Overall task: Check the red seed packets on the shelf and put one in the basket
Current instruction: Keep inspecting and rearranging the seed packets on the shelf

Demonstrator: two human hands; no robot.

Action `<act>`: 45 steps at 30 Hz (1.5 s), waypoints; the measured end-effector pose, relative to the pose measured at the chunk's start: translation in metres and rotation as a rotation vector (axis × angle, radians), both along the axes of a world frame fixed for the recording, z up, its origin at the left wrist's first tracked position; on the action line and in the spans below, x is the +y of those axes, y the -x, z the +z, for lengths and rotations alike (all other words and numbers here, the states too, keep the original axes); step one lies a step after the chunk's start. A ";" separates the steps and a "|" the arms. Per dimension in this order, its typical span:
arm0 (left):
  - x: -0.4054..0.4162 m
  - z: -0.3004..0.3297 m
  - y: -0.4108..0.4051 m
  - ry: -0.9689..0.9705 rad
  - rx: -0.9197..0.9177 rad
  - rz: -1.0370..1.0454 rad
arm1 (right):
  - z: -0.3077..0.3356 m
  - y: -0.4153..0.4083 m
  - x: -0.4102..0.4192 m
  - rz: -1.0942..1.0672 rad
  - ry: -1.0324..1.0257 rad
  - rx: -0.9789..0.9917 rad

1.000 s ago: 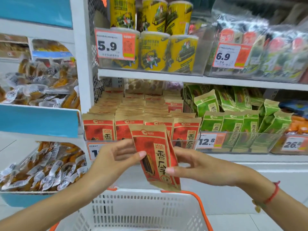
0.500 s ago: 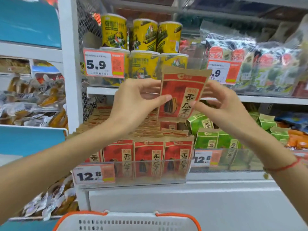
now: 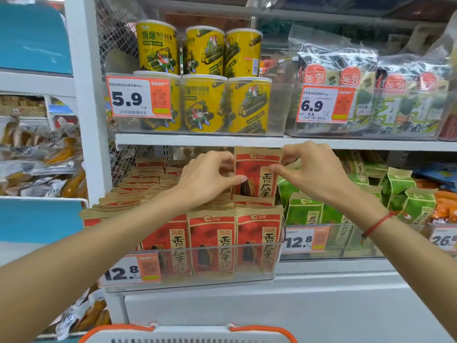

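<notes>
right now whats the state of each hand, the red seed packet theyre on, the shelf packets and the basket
left hand: pinching the packet's left edge
right hand: pinching its top right corner
held red paper seed packet: upright, above the rear rows
red seed packets in the clear shelf bin: standing in rows
white plastic basket with orange rim: below, contents hidden

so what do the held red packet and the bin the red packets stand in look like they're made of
Held red packet: seemingly kraft paper, matte, with a tan unprinted top band and red printed face; any inner lining isn't visible.
Bin: clear rigid plastic, glossy, since the packets show through its front wall.
</notes>
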State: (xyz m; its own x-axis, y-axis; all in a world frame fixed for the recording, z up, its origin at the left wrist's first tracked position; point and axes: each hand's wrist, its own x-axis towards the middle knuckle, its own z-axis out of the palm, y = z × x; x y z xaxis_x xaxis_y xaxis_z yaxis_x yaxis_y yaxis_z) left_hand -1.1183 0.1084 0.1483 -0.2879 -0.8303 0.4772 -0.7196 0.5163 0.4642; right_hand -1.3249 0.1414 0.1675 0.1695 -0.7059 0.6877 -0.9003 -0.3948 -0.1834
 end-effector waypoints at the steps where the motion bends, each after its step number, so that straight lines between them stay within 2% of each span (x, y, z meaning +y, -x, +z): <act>1: -0.004 0.000 0.001 -0.020 -0.074 0.010 | -0.002 0.000 -0.004 -0.026 -0.009 0.071; 6: -0.018 0.008 0.002 0.054 -0.180 -0.021 | -0.007 -0.004 -0.023 -0.005 -0.067 0.228; 9: -0.025 0.011 0.003 0.069 -0.280 -0.050 | -0.012 -0.007 -0.034 -0.048 -0.050 0.433; 14: -0.032 0.008 0.005 0.064 -0.402 -0.054 | -0.019 -0.007 -0.038 0.014 0.144 0.628; 17: -0.034 0.002 0.011 0.080 -0.483 -0.048 | -0.023 -0.008 -0.040 -0.019 0.013 0.674; 20: -0.039 0.001 0.016 0.048 -0.455 -0.033 | -0.019 -0.008 -0.045 -0.069 -0.083 0.711; 26: -0.049 -0.001 0.013 -0.052 -0.398 -0.042 | -0.011 -0.014 -0.049 -0.056 -0.099 0.844; 29: -0.051 -0.001 0.003 -0.092 -0.355 -0.066 | -0.010 -0.015 -0.050 -0.038 -0.148 0.813; 33: -0.052 -0.006 -0.009 -0.226 -0.462 -0.084 | -0.007 -0.024 -0.041 -0.035 -0.320 0.592; 37: -0.048 -0.016 -0.009 -0.326 -0.491 -0.117 | -0.011 -0.044 -0.044 -0.071 -0.288 0.536; 41: -0.051 -0.016 -0.008 -0.316 -0.533 -0.126 | -0.009 -0.062 -0.070 -0.242 -0.583 0.574; 45: -0.052 -0.017 -0.008 -0.293 -0.550 -0.123 | 0.000 -0.076 -0.082 -0.293 -0.842 0.624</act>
